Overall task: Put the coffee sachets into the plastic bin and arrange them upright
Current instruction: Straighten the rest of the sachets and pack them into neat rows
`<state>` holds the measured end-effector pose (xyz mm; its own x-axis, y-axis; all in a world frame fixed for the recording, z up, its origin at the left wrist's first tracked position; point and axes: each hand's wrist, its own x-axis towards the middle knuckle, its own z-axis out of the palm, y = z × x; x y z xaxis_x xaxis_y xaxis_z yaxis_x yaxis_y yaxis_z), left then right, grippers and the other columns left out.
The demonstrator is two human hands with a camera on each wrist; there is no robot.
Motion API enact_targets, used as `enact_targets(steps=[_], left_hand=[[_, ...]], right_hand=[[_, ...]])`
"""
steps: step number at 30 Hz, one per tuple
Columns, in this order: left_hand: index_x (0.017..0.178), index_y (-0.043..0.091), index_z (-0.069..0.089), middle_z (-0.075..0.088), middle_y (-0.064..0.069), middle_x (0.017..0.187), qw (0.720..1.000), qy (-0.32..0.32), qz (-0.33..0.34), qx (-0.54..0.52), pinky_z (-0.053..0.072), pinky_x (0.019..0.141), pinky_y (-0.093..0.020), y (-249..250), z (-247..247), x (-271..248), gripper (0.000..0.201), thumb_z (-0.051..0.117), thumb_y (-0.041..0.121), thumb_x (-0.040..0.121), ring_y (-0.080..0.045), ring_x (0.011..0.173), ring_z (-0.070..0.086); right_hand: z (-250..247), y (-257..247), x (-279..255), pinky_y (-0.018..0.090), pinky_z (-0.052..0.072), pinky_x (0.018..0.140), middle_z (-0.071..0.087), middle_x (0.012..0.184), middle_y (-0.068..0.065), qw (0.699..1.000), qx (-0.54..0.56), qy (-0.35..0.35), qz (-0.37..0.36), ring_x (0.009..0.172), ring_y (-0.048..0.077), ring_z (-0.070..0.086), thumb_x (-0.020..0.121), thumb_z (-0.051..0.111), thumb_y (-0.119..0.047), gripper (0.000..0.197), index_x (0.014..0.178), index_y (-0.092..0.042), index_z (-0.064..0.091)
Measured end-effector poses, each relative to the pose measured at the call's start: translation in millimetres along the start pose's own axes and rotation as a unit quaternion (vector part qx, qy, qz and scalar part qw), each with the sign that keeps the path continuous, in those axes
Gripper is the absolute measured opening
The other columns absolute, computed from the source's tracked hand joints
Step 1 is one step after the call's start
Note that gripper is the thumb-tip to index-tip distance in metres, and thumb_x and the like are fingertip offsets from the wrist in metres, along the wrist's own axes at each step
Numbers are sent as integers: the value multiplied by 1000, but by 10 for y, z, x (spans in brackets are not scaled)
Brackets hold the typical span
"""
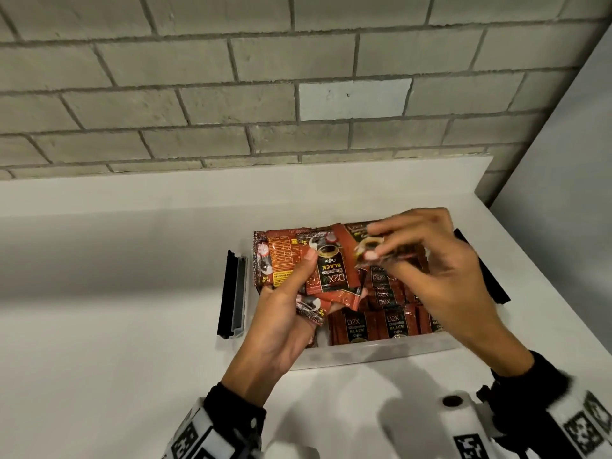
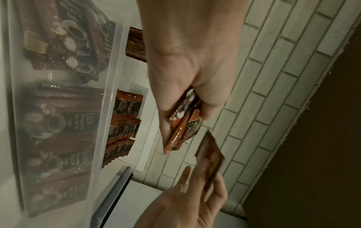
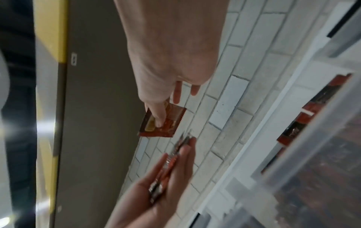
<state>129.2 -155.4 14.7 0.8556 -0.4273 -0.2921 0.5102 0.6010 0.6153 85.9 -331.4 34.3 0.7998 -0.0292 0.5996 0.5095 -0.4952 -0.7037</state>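
Brick wall (image 1: 205, 94): grey-white, beyond both hands, rising from the back edge of the counter.
Counter (image 1: 99, 309): white, under both hands and the bin; a pale panel stands to the right of the right hand.
Plastic bin (image 1: 381, 351): clear, directly below both hands, its near wall just ahead of the wrists; a black latch handle (image 1: 231, 294) sits on its end just left of the left hand, another shows past the right hand.
Upright sachets (image 1: 390, 323): red and black D2X coffee packs standing in rows inside the bin, beneath the right hand and between the two hands; the left wrist view shows them packed on edge against the clear wall.
Left hand (image 1: 284, 319): above the left part of the bin, fingers and thumb curled round a fanned bunch of sachets.
Bunch of sachets (image 1: 328, 270): clasped in the left hand, labels upside down in the head view, spreading up and left of the thumb.
Right hand (image 1: 440, 270): above the right part of the bin, close to the left hand, thumb and fingertips pinching one sachet.
Single sachet (image 3: 161, 121): in the right-hand pinch, held just beside the top of the left hand's bunch; blurred, so whether it touches the bunch cannot be told.
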Motion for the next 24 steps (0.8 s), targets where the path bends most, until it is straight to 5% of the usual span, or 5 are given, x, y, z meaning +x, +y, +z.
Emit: enact_targets(steps=[4,11,15,19,24], left_hand=[[125,8,57,68,-18,113,1000,-16,17,2,58,65,-42,14,20,-17,44,61,13,81,-31,91,70],[118,6,58,70,-17,106,998,-28,43,47,58,67,-39,23,-18,9,50,65,-3,69,-30,87,69],[100,10,66,71,-18,101,996,-24,51,74,57,71,-43,-1,-16,6,39,66,-6,64,-32,86,68],[100,12,67,71,-17,103,993,-26,55,104,53,83,-50,-8,22,-19,44,66,-9,61,-35,94,68],[100,14,63,73,-10,96,997,-37,55,44,60,66,-42,13,6,-3,39,62,-8,68,-28,86,71]], right_hand=[[43,95,-105,22,35,101,66,115,-15,995,-75,-60,-42,117,14,48,76,59,-11,23,92,-22,71],[99,149,-188,27,36,105,61,127,-7,987,-93,-114,-58,126,18,45,79,46,-1,40,106,-14,71],[86,78,-92,14,32,100,58,122,-19,992,-80,-92,19,121,9,44,86,53,-28,26,108,-25,66],[41,17,84,16,33,101,42,128,-30,973,-93,-179,111,124,-4,38,84,61,-49,60,136,-51,31],[-25,18,188,16,51,80,61,102,-18,974,-94,-117,172,94,-3,59,81,71,-27,37,107,-46,52]])
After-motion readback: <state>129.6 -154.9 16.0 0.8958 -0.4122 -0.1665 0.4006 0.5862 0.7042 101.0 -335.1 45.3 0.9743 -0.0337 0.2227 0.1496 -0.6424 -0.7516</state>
